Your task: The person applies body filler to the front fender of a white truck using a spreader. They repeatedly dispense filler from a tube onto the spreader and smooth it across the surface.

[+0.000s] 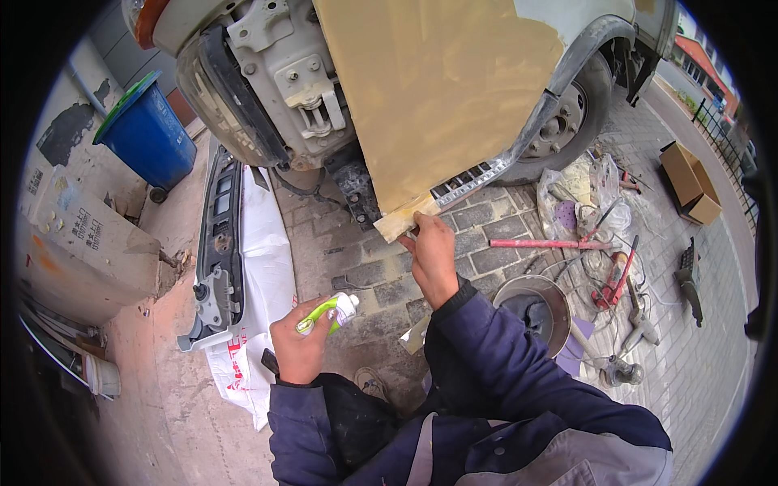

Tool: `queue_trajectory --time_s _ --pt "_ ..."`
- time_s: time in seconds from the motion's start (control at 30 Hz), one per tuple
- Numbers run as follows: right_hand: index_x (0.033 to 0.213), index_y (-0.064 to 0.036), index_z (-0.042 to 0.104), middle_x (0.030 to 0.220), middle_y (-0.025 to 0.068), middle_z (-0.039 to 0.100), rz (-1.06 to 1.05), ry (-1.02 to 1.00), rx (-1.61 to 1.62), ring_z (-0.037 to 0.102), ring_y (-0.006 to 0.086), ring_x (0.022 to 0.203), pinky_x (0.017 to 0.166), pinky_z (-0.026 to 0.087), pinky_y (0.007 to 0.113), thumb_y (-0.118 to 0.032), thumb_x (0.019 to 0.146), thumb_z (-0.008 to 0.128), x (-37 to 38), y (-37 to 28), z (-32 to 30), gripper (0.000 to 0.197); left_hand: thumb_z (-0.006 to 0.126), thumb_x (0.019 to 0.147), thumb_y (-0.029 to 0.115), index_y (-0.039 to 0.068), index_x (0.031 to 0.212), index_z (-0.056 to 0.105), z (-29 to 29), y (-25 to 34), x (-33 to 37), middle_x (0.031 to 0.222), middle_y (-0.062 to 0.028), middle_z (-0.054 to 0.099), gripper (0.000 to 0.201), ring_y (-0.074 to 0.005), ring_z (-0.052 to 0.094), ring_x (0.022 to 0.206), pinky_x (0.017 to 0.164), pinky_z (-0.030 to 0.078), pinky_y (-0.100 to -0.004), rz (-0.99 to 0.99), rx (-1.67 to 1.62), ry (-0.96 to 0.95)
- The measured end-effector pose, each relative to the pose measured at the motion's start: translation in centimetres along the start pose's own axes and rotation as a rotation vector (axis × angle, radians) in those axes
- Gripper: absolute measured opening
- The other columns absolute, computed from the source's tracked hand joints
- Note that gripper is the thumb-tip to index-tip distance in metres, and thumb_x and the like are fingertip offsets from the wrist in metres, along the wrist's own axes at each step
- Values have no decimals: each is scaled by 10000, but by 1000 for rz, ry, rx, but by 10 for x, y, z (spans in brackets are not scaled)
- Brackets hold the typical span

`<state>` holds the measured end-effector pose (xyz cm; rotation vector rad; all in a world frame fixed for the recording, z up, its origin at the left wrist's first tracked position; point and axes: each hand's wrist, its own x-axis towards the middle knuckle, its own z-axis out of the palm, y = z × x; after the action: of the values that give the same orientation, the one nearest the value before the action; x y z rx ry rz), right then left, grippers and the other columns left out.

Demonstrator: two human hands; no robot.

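Tube [332, 313] clasped in left hand [301, 340]; yellowish strip [395, 223] pinched in right hand [435, 257]; right of both, bucket [560, 306] with dark grey contents [535, 316].

**Open-air body-repair spot**

Brick paving [693, 397], a weathered wall [91, 174] and a railing fence [716, 128] mark this as outdoors. A vehicle panel [442, 89] wears a tan, filler-like coat. A detached bumper-like part [217, 255] lies on white sheeting [266, 251]; hand tools [639, 327], a red bar [535, 243] and a bucket [561, 314] crowd the paving near the wheel [598, 99].

Free room left of right hand [435, 253], bucket [557, 309] rightward
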<state>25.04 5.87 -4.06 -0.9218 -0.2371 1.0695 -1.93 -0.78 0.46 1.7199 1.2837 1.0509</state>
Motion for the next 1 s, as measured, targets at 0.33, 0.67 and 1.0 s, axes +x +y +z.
queue_trajectory --time_s 0.33,0.67,1.0 --pt "1198 13 717 1128 56 710 19 -20 -31 689 171 1018 941 620 400 -129 1119 586 10 -7 15 209 836 986 86 -48 1192 837 0 6 1 1094 -171 859 246 -182 794 1005 944 597 -328 18 32 -9" --pt "1172 5 735 1187 72 773 -70 -150 -3 717 157 1052 916 621 390 -127 1112 615 -6 -13 16 188 835 984 87 -52 1196 835 3 8 1 1092 -167 859 253 -173 786 1001 941 596 -323 18 51 -32" --pt "1209 -10 683 1086 39 688 42 -4 -26 685 164 995 925 625 425 -130 1111 593 4 -2 -23 179 844 980 84 -50 1210 833 1 -2 0 1086 -159 859 266 -168 780 1003 943 590 -321 21 34 -16"
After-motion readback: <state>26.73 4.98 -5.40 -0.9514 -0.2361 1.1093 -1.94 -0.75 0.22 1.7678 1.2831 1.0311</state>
